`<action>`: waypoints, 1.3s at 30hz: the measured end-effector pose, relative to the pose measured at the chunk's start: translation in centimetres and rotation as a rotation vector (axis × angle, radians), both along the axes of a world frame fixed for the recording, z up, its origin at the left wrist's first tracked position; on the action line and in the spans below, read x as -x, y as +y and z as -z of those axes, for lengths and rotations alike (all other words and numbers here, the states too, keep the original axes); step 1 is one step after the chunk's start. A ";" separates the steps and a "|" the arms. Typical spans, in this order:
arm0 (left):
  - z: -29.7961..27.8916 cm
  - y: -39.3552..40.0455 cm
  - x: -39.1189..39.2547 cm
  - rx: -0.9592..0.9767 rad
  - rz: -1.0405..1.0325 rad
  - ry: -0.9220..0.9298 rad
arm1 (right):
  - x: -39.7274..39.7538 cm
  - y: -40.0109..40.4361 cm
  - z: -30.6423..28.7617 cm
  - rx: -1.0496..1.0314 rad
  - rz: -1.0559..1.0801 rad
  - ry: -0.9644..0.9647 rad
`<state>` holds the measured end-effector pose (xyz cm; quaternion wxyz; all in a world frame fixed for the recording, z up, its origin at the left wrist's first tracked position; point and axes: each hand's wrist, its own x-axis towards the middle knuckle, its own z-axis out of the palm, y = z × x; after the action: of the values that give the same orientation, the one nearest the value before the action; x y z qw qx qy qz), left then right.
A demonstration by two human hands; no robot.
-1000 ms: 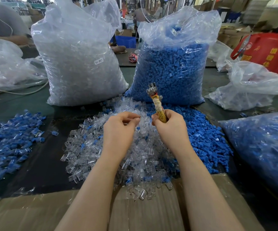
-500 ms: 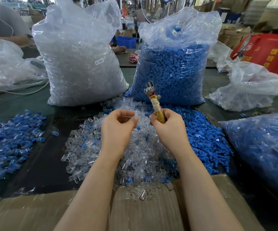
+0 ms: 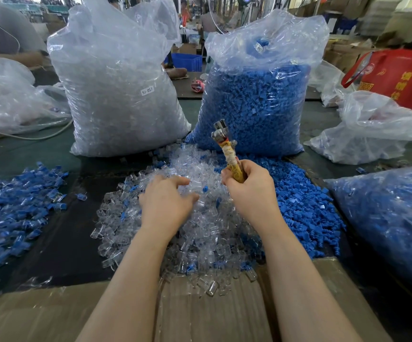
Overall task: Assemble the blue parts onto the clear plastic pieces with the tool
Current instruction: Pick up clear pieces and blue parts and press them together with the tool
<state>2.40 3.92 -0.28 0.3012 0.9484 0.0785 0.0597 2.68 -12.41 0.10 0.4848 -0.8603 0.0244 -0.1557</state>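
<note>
My right hand (image 3: pixel 250 191) grips the yellow-taped handle of a tool (image 3: pixel 227 149), whose metal head points up and away from me. My left hand (image 3: pixel 166 203) is spread, fingers loose, over a heap of clear plastic pieces (image 3: pixel 200 233) in the middle of the table. A heap of loose blue parts (image 3: pixel 303 208) lies just right of the clear heap, beside my right hand. A spread of assembled blue-and-clear pieces (image 3: pixel 12 211) covers the table at the left. I cannot tell whether the left fingertips touch a piece.
Two tall plastic bags stand behind the heaps: clear pieces (image 3: pixel 118 95) on the left, blue parts (image 3: pixel 256 95) on the right. Another bag of blue pieces (image 3: pixel 392 218) lies at the right. Cardboard (image 3: pixel 200 312) covers the near table edge. A red bag (image 3: pixel 400 77) and other people sit beyond.
My left hand, earlier curled with fingertips pinched together near the tool, has opened and dropped down onto the clear heap. The right hand keeps the tool in nearly the same place.
</note>
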 end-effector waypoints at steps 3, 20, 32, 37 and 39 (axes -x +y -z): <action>0.2 -0.5 0.1 -0.052 0.011 -0.098 | 0.0 -0.1 0.0 0.005 -0.001 -0.003; -1.2 -1.7 0.3 0.677 0.017 -0.208 | 0.1 0.0 -0.2 0.001 -0.008 -0.009; -1.9 -1.6 0.7 0.919 0.105 -0.169 | 0.3 0.1 -0.3 -0.016 -0.008 -0.032; -2.1 -1.7 0.8 0.988 0.105 -0.166 | 0.3 0.2 -0.3 -0.010 -0.014 -0.037; -2.0 -1.7 0.7 0.986 0.111 -0.158 | 0.3 0.2 -0.3 -0.008 -0.012 -0.037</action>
<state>1.68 2.26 1.75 0.7212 0.6886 0.0238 0.0709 2.40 -12.21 0.40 0.4896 -0.8554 0.0110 -0.1686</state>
